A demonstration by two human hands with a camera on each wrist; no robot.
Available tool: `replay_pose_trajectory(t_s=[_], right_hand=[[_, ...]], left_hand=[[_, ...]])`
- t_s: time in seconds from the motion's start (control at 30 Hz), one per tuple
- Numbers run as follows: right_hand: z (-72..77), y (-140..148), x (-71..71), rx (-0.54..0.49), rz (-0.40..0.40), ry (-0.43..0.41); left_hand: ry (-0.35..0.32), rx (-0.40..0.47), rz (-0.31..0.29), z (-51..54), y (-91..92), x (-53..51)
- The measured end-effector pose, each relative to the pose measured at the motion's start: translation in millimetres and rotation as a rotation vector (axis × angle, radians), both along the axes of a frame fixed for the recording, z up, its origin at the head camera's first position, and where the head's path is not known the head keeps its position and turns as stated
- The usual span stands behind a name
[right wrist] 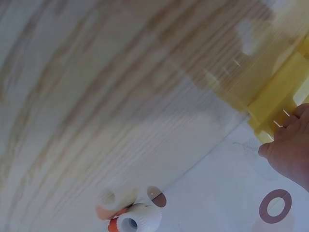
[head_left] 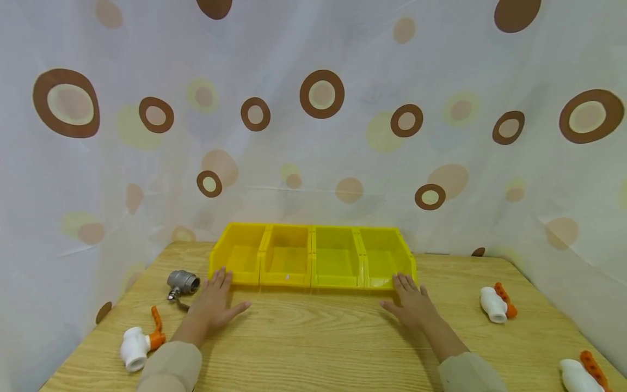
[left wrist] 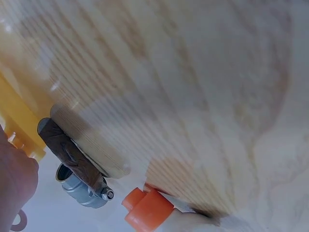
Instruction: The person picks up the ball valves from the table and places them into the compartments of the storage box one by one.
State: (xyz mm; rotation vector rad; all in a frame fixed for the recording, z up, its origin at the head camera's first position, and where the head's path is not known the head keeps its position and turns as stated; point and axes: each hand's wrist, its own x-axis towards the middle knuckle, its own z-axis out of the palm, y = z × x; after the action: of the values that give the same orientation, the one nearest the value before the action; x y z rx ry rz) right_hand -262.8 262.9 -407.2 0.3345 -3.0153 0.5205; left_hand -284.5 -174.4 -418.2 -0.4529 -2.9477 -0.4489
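A row of several joined yellow bins point(head_left: 286, 279) stands at the back of the table, their open fronts facing me. My left hand point(head_left: 215, 302) touches the front of the leftmost bin, fingers straight and thumb spread inward. At the other end my right hand point(head_left: 413, 305) reaches the front of the rightmost bin in the same flat way. Neither hand grips anything. Just left of my left hand lies a grey metal ball valve point(head_left: 182, 282) with a lever handle, which also shows in the left wrist view beside a yellow bin edge point(left wrist: 19, 116).
On the wooden table point(head_left: 303, 343), a white plastic valve with an orange handle point(head_left: 134, 348) lies at the left front. Two similar ones, a white valve point(head_left: 493, 305) and another white valve point(head_left: 580, 375), lie on the right. A patterned curtain point(head_left: 274, 163) hangs behind the table.
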Motion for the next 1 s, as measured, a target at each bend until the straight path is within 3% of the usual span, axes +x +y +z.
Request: replay_pose_trajectory(t_s=[0.43, 1.0], right_hand=[[-0.7, 1.4, -3.0, 0.009, 0.008, -0.025], [1.3, 1.1, -0.3, 0.031, 0.014, 0.003]], left_hand=[[0.007, -0.004, 0.015, -2.1, 2.3, -2.1], [-0.03, 0.024, 0.014, -1.4, 3.7, -1.6]])
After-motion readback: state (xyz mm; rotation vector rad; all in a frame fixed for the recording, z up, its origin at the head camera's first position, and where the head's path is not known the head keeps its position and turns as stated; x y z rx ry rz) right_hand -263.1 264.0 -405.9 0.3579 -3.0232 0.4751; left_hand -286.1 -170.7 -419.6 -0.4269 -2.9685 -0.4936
